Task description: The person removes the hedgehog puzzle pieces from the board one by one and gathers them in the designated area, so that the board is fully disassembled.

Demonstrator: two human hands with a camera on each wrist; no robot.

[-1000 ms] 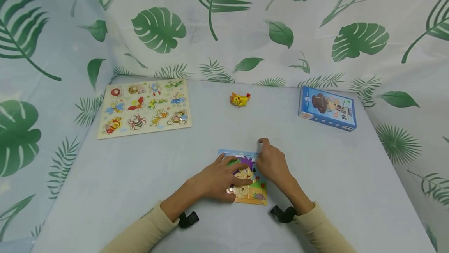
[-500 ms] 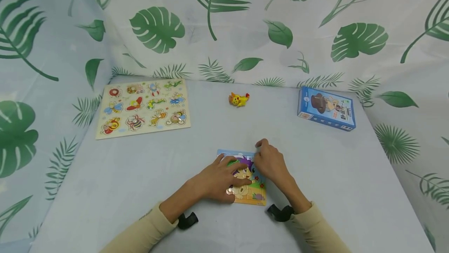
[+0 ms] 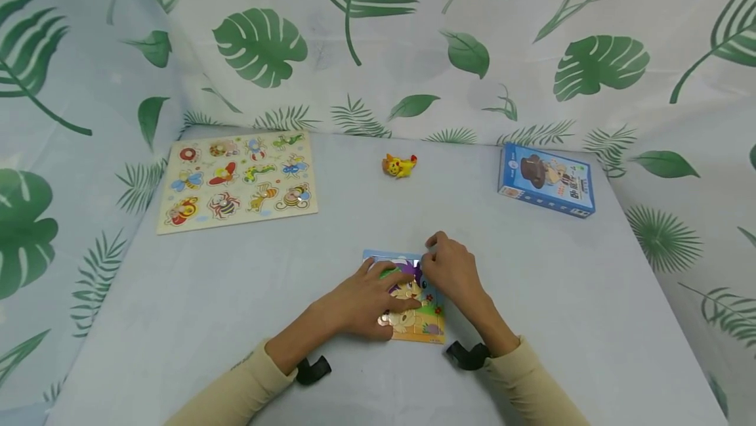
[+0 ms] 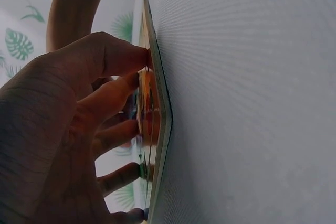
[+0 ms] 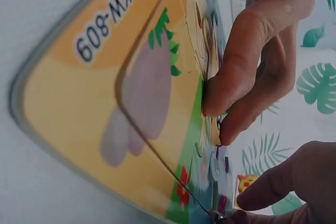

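Note:
A jigsaw puzzle (image 3: 433, 329) with a purple-haired cartoon figure lies flat in its tray near the front middle of the table. My left hand (image 3: 369, 301) rests on it with fingers spread; in the left wrist view its fingertips touch the top face of the puzzle (image 4: 164, 108). At the upper right corner is my right hand (image 3: 451, 268). In the right wrist view, its thumb and a curled finger (image 5: 265, 190) pinch the edge of a puzzle piece (image 5: 219, 174) that stands slightly raised. Part of that piece is hidden by the fingers.
A wooden board with insect pictures (image 3: 239, 180) lies at the back left. A small yellow toy figure (image 3: 399, 165) is at the back middle, a blue box (image 3: 546, 180) at the back right. Leaf-patterned cloth (image 3: 378, 39) walls the table.
My right hand has shifted slightly left, further over the puzzle's upper right corner, and its index finger has bent more. The left hand stays in place on the puzzle.

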